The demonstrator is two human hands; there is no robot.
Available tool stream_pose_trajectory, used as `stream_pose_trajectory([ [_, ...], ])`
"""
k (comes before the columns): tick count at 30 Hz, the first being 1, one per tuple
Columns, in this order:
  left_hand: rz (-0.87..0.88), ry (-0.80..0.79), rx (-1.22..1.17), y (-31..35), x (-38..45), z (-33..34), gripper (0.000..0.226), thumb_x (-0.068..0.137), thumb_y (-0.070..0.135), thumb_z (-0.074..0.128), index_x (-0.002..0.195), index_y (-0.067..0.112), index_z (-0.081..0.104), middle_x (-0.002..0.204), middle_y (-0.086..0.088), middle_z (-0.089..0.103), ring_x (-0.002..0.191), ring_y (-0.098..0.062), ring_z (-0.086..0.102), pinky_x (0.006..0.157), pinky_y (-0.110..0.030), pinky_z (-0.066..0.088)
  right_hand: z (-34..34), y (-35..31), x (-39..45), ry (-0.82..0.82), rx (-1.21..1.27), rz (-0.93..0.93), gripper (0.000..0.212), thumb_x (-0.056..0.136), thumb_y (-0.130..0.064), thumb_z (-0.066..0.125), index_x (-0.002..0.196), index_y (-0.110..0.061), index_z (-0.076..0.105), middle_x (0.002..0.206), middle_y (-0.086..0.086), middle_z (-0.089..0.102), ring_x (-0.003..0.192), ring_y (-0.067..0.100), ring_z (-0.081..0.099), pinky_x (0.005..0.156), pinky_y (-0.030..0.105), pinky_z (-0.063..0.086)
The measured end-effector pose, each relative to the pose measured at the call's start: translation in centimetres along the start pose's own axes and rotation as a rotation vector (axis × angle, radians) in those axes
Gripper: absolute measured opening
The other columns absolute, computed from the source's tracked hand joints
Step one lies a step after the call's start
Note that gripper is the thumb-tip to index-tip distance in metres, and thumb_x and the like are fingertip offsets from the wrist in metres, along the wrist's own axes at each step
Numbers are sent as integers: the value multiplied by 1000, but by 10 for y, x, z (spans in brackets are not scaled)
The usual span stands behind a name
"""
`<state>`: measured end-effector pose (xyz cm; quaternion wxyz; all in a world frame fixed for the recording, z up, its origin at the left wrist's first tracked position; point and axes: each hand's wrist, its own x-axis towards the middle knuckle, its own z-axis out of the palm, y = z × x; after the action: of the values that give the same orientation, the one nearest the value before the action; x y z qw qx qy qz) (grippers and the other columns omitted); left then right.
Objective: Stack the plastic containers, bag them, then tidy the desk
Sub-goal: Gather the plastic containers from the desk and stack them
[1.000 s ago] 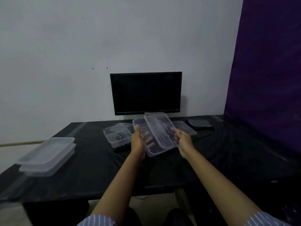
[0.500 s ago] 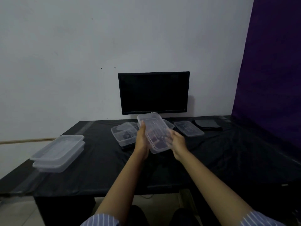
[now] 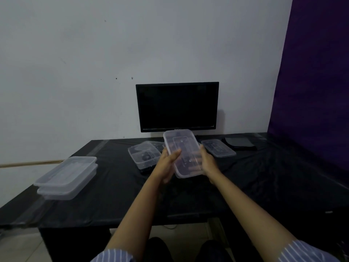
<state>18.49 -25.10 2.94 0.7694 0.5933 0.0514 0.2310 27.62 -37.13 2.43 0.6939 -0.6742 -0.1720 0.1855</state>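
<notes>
A clear plastic container (image 3: 180,146) is held above the middle of the black desk (image 3: 117,188), tilted with its far end raised. My left hand (image 3: 167,163) grips its left long edge, thumb on top. My right hand (image 3: 206,162) grips its right long edge, fingers underneath showing through the plastic. Two clear containers (image 3: 67,176) sit stacked at the desk's left end. Another open container (image 3: 144,156) lies behind my left hand, and a flat clear lid (image 3: 218,148) lies to the right of the held container.
A dark monitor (image 3: 177,106) stands at the back against the white wall. A flat dark object (image 3: 239,143) lies at the back right of the desk. A purple curtain (image 3: 311,82) hangs on the right. My knees show below the desk's front edge.
The held container has turned from lying across to pointing lengthwise away from me and has risen slightly. Both hands have shifted along its long edges. The camera has panned left.
</notes>
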Motion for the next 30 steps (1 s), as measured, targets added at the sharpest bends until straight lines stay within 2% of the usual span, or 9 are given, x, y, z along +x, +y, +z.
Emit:
stream_pose_trajectory([
  [3,-2,-47,0,1,-2,3,45,97,8,50,140,0,37,135,-27,52,123,-42,53,106,-59,39,-1,0,-2,55,-111,-13,81,100,-58,16,91,-1,72,68,12,69,59,25,67,59,31,55],
  [9,-18,-63,3,-1,-5,6,42,93,10,56,133,2,47,127,-24,60,118,-40,58,102,-53,45,2,6,-8,223,-253,-113,72,101,-56,20,72,-8,65,60,11,66,47,19,64,41,19,46],
  [12,-44,90,84,8,-1,8,31,93,20,58,118,4,60,117,-22,66,113,-41,61,98,-51,49,4,8,-11,201,-251,-139,73,101,-54,20,77,-4,66,63,12,67,47,19,64,42,21,48],
  [14,-80,254,138,18,4,7,44,90,42,58,112,4,64,111,-21,69,106,-39,64,97,-52,50,7,10,-14,137,-276,-150,72,101,-54,20,77,-5,67,62,10,66,43,15,62,41,19,46],
  [17,-79,449,274,33,10,-1,74,83,70,48,125,9,59,110,-13,66,100,-28,63,94,-44,49,9,8,-19,-14,-269,-94,74,103,-51,20,86,2,69,65,11,67,49,19,64,47,23,51],
  [19,-60,492,386,39,10,-6,83,82,78,37,135,16,52,120,-13,61,110,-28,57,100,-43,43,10,1,-20,-101,-237,-5,74,105,-46,21,89,7,70,67,15,69,50,20,66,51,26,56],
  [21,-53,485,442,41,8,-9,86,81,81,32,134,17,53,127,-17,59,118,-32,54,107,-47,38,12,-11,-22,-108,-229,46,74,103,-50,25,85,4,72,67,13,70,53,19,67,50,24,57],
  [25,-15,361,620,32,3,-7,71,88,71,33,129,17,58,118,-17,63,105,-29,59,90,-33,41,18,-35,-19,-91,-142,47,83,85,-75,40,96,1,70,87,19,72,72,27,72,51,27,57],
  [30,-65,300,525,24,4,-1,60,86,63,51,116,13,65,115,-12,66,101,-24,59,88,-32,42,20,-35,-15,-8,-152,-8,75,85,-70,48,90,1,68,78,14,69,54,19,66,42,22,51],
])
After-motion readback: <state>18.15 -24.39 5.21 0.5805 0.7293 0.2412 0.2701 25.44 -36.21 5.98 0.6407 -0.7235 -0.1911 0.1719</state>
